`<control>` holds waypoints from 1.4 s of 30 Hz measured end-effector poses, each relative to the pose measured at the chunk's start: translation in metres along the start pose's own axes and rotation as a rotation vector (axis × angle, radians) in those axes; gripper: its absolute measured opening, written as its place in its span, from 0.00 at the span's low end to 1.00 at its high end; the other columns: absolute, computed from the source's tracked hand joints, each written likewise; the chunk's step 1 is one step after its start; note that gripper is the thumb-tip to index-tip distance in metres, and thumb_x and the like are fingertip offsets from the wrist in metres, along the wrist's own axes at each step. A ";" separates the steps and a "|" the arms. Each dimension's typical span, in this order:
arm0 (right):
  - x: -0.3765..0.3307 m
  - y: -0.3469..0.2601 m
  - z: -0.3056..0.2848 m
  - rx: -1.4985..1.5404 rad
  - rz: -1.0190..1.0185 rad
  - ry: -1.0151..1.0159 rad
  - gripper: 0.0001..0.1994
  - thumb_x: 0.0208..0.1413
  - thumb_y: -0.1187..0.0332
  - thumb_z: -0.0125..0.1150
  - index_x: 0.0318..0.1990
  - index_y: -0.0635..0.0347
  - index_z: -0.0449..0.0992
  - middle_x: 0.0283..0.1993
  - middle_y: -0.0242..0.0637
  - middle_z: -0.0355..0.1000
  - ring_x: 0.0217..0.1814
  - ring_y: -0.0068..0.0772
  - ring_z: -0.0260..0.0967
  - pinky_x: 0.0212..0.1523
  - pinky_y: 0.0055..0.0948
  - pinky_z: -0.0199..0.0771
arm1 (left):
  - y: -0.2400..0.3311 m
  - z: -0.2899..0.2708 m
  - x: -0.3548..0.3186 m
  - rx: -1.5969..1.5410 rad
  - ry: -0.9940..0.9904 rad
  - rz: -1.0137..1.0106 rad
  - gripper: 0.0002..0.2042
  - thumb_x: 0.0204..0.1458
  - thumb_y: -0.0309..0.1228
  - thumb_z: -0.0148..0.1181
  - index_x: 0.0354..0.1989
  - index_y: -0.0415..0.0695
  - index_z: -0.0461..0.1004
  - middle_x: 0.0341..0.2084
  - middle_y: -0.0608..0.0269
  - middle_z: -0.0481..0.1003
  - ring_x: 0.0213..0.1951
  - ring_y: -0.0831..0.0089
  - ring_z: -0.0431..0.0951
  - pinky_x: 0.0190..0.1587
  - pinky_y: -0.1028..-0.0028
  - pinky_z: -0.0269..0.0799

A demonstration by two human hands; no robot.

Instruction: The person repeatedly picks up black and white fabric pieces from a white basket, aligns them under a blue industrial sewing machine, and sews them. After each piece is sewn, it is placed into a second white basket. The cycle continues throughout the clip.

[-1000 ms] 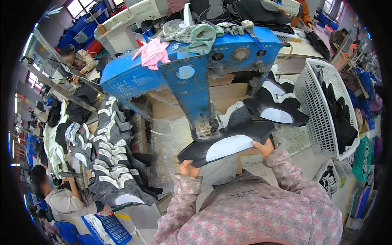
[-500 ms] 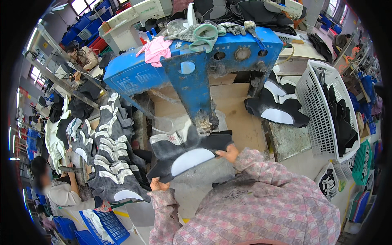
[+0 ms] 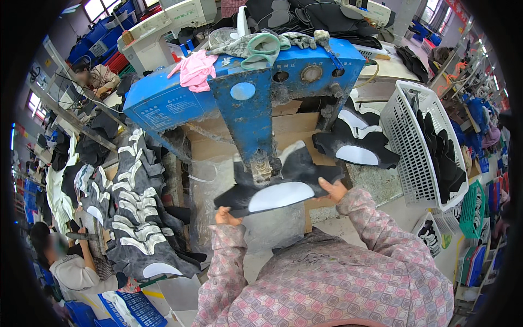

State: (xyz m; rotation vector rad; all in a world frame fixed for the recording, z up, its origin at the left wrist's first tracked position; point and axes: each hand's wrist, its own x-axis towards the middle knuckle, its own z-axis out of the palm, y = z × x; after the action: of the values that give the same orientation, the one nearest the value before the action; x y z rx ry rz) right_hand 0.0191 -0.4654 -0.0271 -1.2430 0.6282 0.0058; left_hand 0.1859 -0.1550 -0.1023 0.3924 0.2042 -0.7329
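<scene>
My left hand [image 3: 227, 216] pinches the left tip of a flat black shoe upper [image 3: 231, 197]. My right hand [image 3: 333, 189] grips its right tip, thumb on top. A white half-oval panel [image 3: 281, 197] lies along the upper's near edge. Between my hands, the metal head [image 3: 261, 168] of a blue machine [image 3: 174, 103] comes down over the middle of the upper and hides part of it. Whether the head touches the upper, I cannot tell. Beneath the upper is a work surface covered with clear plastic film [image 3: 272, 231].
Overlapping dark uppers with white edging [image 3: 143, 197] line the left side. More uppers [image 3: 357, 155] lie on the right ledge, beside a white basket [image 3: 393, 131] of black pieces. A pink cloth [image 3: 194, 71] and gloves rest on the machine. Another person [image 3: 81, 267] sits at left.
Both hands have moved the upper farther in and to the right under the machine head. It was slanted down to the left and now lies more level. The view has shifted slightly.
</scene>
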 end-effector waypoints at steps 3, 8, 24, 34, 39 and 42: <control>-0.013 0.013 0.039 -0.095 -0.035 -0.074 0.20 0.50 0.56 0.48 0.37 0.68 0.67 0.32 0.40 0.69 0.29 0.33 0.68 0.30 0.30 0.71 | -0.005 0.011 -0.016 -0.122 0.000 0.154 0.28 0.42 0.40 0.39 0.54 0.40 0.52 0.53 0.52 0.53 0.55 0.54 0.52 0.55 0.55 0.44; -0.060 0.024 0.062 0.315 -0.033 -0.054 0.17 0.53 0.60 0.44 0.37 0.69 0.68 0.33 0.41 0.69 0.31 0.35 0.68 0.31 0.32 0.69 | -0.058 0.027 -0.030 -0.278 -0.226 0.132 0.23 0.50 0.45 0.33 0.49 0.43 0.58 0.50 0.55 0.58 0.53 0.58 0.54 0.55 0.58 0.45; -0.176 0.005 0.027 0.033 -0.192 0.245 0.17 0.55 0.61 0.40 0.40 0.69 0.65 0.34 0.41 0.68 0.32 0.34 0.68 0.33 0.30 0.71 | -0.166 0.067 -0.035 -0.623 -0.294 -0.308 0.26 0.51 0.45 0.22 0.54 0.41 0.49 0.54 0.54 0.51 0.56 0.57 0.49 0.56 0.55 0.40; -0.146 0.005 0.051 0.051 0.009 0.007 0.20 0.54 0.56 0.39 0.43 0.65 0.64 0.38 0.38 0.67 0.38 0.33 0.65 0.39 0.32 0.67 | -0.120 0.054 -0.032 -0.343 -0.218 -0.118 0.27 0.51 0.49 0.24 0.54 0.45 0.51 0.55 0.56 0.50 0.57 0.57 0.46 0.56 0.53 0.38; -0.133 0.002 0.061 0.294 -0.018 0.102 0.19 0.55 0.57 0.38 0.42 0.66 0.65 0.37 0.38 0.67 0.39 0.33 0.65 0.40 0.32 0.67 | -0.141 0.056 -0.031 -0.564 -0.060 -0.229 0.26 0.52 0.48 0.23 0.55 0.46 0.50 0.55 0.59 0.51 0.56 0.60 0.48 0.56 0.57 0.39; -0.134 0.001 0.058 0.182 0.083 0.095 0.20 0.55 0.56 0.37 0.44 0.64 0.63 0.39 0.35 0.66 0.41 0.31 0.64 0.43 0.31 0.66 | -0.164 0.061 -0.034 -0.386 -0.343 -0.126 0.24 0.52 0.46 0.23 0.54 0.46 0.51 0.54 0.60 0.52 0.56 0.62 0.50 0.55 0.59 0.42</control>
State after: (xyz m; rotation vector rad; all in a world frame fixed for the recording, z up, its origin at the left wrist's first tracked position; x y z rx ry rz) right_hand -0.0665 -0.3702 0.0425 -1.0449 0.7457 -0.0408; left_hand 0.0518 -0.2703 -0.0814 -0.1162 0.0430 -0.8515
